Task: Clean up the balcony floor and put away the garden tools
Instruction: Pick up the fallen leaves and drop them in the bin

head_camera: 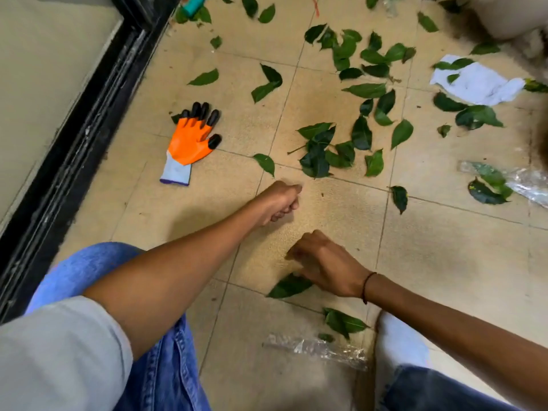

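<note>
Two bare hands over the tiled floor (pixel 326 209). Left hand (pixel 280 203) — fingers curled into a loose fist, nothing visible inside it, hanging just above a bare tile. Right hand (pixel 324 264) — fingers bent downward, tips at the stem end of a single green leaf (pixel 289 286) lying flat on the tile; whether the fingers actually pinch the leaf cannot be told, since the hand hides the contact. Thin dark cord around the right wrist.

Orange garden glove (pixel 191 143) with black claw tips and a grey cuff lies palm up to the left of the left hand, near the black door track (pixel 74 143), well apart from both hands. Teal tool handle (pixel 194 2) at the top edge, cut off by the frame.

Loose leaves (pixel 317 155) scattered across the far tiles, densest centre and right. White cloth (pixel 477 83) at upper right with a few leaves on it. Clear plastic wrap (pixel 320 348) near the person's knee, another piece (pixel 522 182) at right. Blue jeans (pixel 160 366) in the foreground.
</note>
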